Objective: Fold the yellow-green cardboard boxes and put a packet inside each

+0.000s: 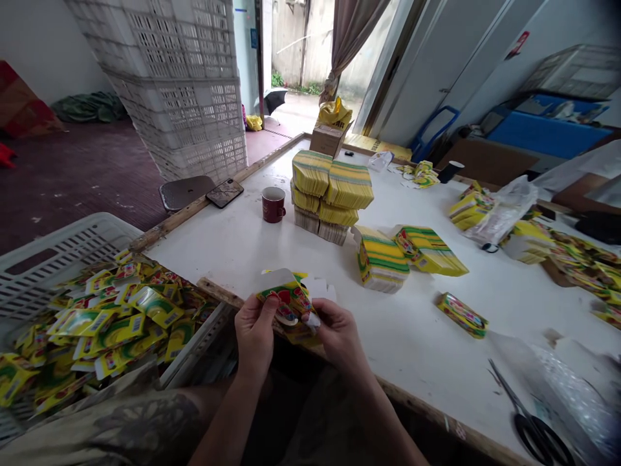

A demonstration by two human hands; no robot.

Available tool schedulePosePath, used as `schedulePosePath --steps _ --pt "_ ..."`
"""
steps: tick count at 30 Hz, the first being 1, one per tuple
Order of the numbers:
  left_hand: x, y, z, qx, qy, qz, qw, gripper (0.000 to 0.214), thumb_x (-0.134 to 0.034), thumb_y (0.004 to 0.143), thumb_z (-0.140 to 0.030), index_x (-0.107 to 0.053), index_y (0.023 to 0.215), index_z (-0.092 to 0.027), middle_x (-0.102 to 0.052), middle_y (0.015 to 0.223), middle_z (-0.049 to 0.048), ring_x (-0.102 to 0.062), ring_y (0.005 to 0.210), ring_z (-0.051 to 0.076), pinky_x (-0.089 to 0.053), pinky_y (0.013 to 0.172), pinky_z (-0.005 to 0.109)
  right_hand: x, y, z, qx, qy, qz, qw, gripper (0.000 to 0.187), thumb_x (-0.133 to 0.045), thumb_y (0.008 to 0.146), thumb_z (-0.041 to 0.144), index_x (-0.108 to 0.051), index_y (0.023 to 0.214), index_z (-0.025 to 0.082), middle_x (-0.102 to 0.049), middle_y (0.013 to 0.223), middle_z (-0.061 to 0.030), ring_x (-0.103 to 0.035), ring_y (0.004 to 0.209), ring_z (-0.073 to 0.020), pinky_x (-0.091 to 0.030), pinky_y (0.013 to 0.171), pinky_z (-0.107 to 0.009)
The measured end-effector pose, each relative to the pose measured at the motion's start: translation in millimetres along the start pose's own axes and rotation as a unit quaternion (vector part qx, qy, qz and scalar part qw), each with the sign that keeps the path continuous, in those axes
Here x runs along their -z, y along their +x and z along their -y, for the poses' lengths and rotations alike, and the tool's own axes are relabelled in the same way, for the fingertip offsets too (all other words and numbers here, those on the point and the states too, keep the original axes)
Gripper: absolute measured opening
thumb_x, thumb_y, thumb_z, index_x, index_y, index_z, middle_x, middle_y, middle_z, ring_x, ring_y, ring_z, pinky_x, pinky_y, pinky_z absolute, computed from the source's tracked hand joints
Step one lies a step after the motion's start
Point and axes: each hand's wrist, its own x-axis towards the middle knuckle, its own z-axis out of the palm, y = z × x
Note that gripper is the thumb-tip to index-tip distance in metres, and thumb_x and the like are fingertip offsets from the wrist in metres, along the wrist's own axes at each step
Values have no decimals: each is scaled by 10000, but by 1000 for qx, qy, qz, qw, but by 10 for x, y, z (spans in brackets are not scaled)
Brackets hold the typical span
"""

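Between my two hands, just above the table's near edge, is a small yellow and green printed carton with a pale flap at its top. My left hand pinches its left side, thumb on the printed face. The fingers of my right hand close on its right end, by a white flap. More yellow and white card pieces lie on the table just behind it. Beyond stand bundles of flat cartons, and one closed carton lies to the right.
A crate full of cartons stands at the left. On the white table are tall carton stacks, a maroon mug, a phone and scissors. Plastic bags and loose cartons lie right, near another person's arm.
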Motion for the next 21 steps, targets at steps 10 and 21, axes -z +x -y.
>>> schedulePosePath --steps 10,21 --pt "82 62 -533 -87 385 207 895 888 -826 609 -452 -387 1348 -229 -469 1401 118 -422 1305 309 -354 1095 443 303 10 231 299 -492 59 816 238 -563 876 127 -686 977 304 -703 882 20 -576 972 -197 -312 1047 -456" --pt "-33 -56 -224 -51 519 266 811 619 -645 750 -324 -262 1225 -218 -598 1127 133 -614 1000 326 -510 814 478 11 -62 38 -101 128 23 986 539 -611 835 435 -509 1323 230 -619 1266 -96 -547 1203 -293 -431 1023 -454"
